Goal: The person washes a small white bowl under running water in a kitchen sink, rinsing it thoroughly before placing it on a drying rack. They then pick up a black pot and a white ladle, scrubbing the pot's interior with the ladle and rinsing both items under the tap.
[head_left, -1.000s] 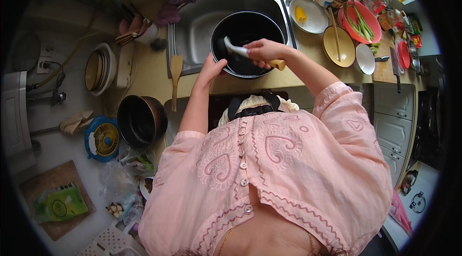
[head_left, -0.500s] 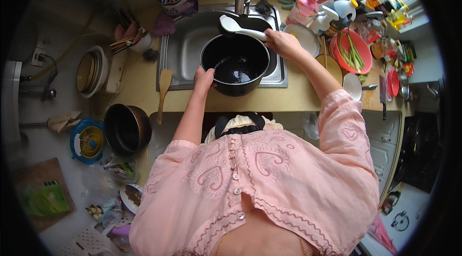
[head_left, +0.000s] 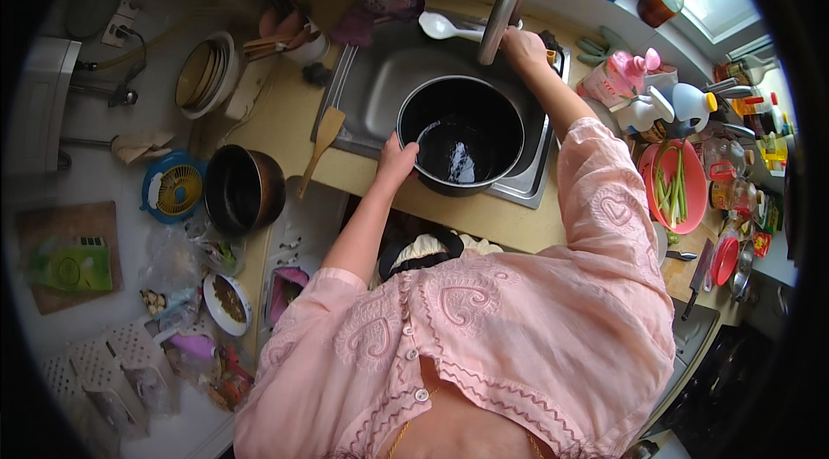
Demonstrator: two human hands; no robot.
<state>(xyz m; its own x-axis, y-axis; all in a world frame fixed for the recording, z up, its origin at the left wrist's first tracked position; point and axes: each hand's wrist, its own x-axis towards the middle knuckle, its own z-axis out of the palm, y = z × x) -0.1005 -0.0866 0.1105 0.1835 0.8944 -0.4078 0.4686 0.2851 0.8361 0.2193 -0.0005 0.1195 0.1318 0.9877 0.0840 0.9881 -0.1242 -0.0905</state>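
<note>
A black pot (head_left: 462, 118) is held over the sink (head_left: 363, 79), tilted a little toward me, with a wet shine at its bottom. My left hand (head_left: 398, 161) grips the near left side of its rim, thumb on top and the other fingers hidden beneath. Beyond the pot, a white spoon (head_left: 438, 26) lies across the view with its bowl to the left. The handle runs behind the metal faucet (head_left: 509, 8) toward my right hand (head_left: 525, 51), whose fingers are closed at the handle's end beside the faucet, partly hidden.
A wooden spatula (head_left: 323, 144) rests at the sink's left edge, with a second dark pot (head_left: 243, 191) further left. To the right stand a pink pump bottle (head_left: 615, 79), white spray bottle (head_left: 643, 112) and red basin (head_left: 673, 187) of green stalks. A knife (head_left: 698, 278) lies beyond.
My right hand has moved with the spoon away from above the pot, back to the faucet. The view has turned; my left hand keeps its grip on the pot.
</note>
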